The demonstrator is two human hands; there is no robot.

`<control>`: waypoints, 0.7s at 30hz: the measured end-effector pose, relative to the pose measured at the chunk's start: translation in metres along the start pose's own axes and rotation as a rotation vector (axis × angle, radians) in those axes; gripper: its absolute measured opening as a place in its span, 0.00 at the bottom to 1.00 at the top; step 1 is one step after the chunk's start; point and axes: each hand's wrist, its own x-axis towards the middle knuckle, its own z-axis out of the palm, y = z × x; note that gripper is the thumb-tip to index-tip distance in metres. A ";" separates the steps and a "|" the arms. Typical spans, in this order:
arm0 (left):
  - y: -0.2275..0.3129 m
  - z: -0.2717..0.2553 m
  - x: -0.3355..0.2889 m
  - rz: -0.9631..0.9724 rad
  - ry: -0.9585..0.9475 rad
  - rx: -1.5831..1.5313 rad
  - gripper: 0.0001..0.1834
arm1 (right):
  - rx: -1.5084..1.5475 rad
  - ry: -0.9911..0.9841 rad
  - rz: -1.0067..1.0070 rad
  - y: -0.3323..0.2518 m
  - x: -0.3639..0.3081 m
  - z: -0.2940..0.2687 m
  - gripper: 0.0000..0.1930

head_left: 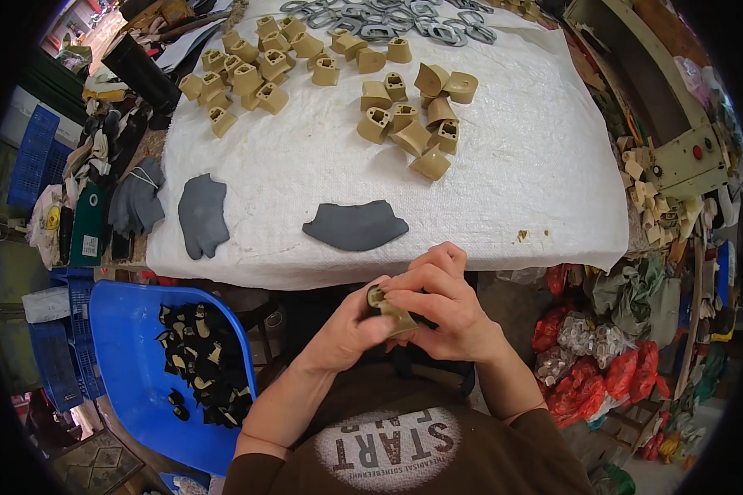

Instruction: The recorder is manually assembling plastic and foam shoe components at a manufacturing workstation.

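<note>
Just off the table's near edge, my left hand grips a tan shoe heel from the left, thumb along its side. My right hand closes on the same heel from the right, its fingers bent over the top. A dark strip shows beside the heel under the right fingers; whether it is a grey cover piece cannot be made out. On the white sheet lie two curved dark grey pieces, one just beyond my hands and another farther left.
Groups of tan heels spread over the table's middle and far left. Grey metal-looking rings lie at the back. A blue basin with black pieces stands at lower left. Red plastic bags lie at right, below a green machine.
</note>
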 end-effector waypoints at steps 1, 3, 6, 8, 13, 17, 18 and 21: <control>-0.002 -0.001 0.000 0.058 -0.012 0.069 0.18 | 0.001 -0.002 0.000 0.001 0.000 0.000 0.26; -0.002 0.000 0.002 0.049 -0.004 0.070 0.17 | -0.030 0.005 -0.017 0.006 -0.003 0.001 0.26; -0.003 0.006 0.001 0.064 0.063 0.065 0.19 | -0.012 -0.009 0.005 0.009 -0.003 0.000 0.25; -0.005 0.008 -0.001 0.083 0.114 0.056 0.21 | -0.005 0.014 0.019 0.010 -0.002 0.001 0.25; -0.008 0.005 -0.013 0.529 0.465 0.594 0.22 | 0.004 0.098 0.084 0.011 -0.003 -0.005 0.24; -0.014 0.006 -0.015 0.620 0.417 0.701 0.14 | 0.020 0.045 0.083 0.009 -0.001 -0.005 0.24; -0.015 0.004 -0.013 0.698 0.403 0.734 0.12 | 0.029 0.033 0.088 0.008 -0.001 -0.005 0.24; -0.013 0.003 -0.009 0.829 0.403 0.831 0.10 | 0.089 0.042 0.104 0.006 -0.001 -0.001 0.24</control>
